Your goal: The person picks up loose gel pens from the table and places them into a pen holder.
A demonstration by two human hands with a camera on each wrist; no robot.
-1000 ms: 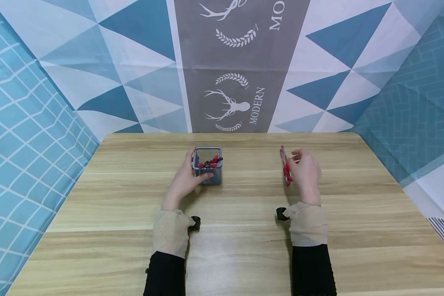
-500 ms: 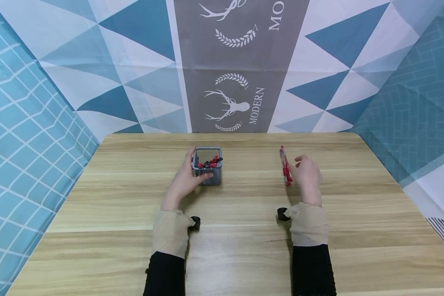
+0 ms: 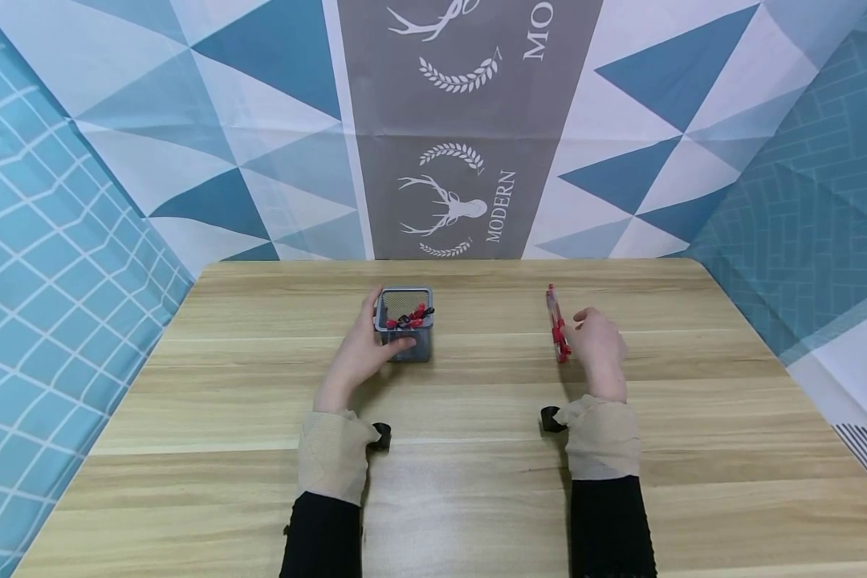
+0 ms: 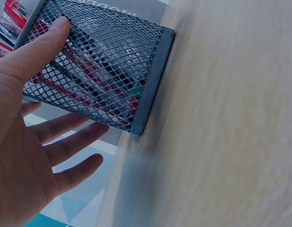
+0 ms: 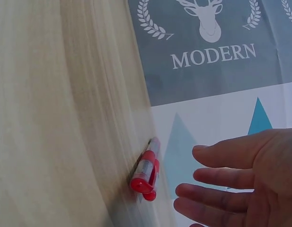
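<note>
A dark mesh pen holder (image 3: 408,345) stands upright at the back, left of the table's middle. My left hand (image 3: 361,349) grips it, thumb across the near side and fingers reaching round the left and far sides. Red and black pens (image 4: 13,19) stick out of its top; more show through the mesh. Further right, a pair of red pens (image 3: 558,325) lies side by side on the table, pointing away from me. Beside them on the right is my right hand (image 3: 598,345), fingers loosely bent and apart from the pens in the right wrist view, holding nothing.
The wooden table (image 3: 470,498) ends at the back against a patterned cloth (image 3: 448,120) with triangles and a grey panel. A blue grid cloth (image 3: 50,289) hangs at the left. Black devices (image 3: 551,418) sit at both wrists.
My right hand has drawn slightly back toward me and its fingers sit lower beside the red pens. The left hand, pen holder and pens stay where they were.
</note>
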